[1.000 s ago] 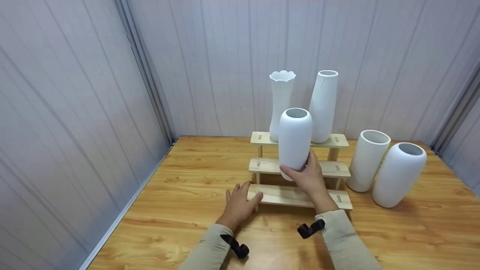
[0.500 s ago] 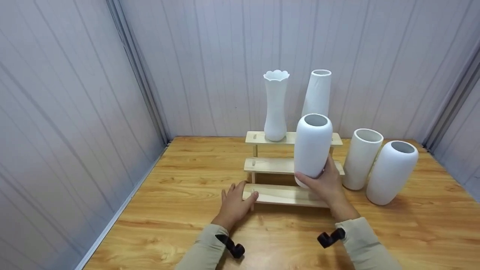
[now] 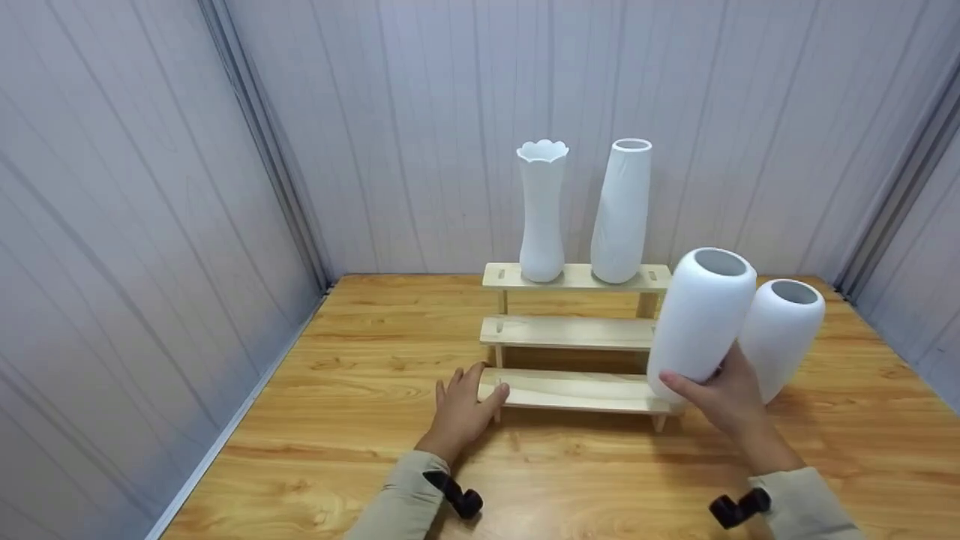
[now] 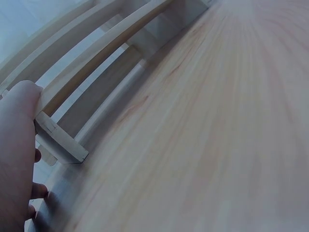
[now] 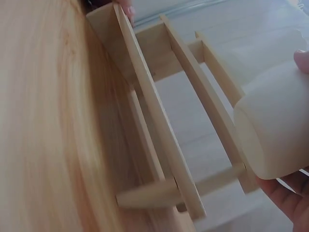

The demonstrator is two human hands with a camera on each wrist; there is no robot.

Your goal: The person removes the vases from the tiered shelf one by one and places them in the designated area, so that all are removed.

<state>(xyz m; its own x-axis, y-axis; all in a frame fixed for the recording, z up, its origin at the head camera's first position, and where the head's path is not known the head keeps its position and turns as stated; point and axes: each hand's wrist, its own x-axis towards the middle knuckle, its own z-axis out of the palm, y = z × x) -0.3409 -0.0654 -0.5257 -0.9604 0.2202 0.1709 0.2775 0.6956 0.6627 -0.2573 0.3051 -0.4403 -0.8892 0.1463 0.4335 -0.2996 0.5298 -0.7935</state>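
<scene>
Vase [image 3: 697, 322], gripped low by the right hand [image 3: 727, 397], has shifted from before the middle of the wooden rack [image 3: 566, 331] to its right end, so I judge it unplaced, the left hand [image 3: 461, 411] resting, fingers spread, at the rack's left end.

The place looks like a small panelled booth or work bay; whether it stands in a workshop, a shop or a lab cannot be told. A pale streaked back wall [image 3: 420, 135] meets a matching left wall [image 3: 135, 262] and right wall [image 3: 919, 262] at corners trimmed with grey strips [image 3: 264, 150], and a broad wood-grain table [image 3: 300, 420] fills the space between them.
</scene>
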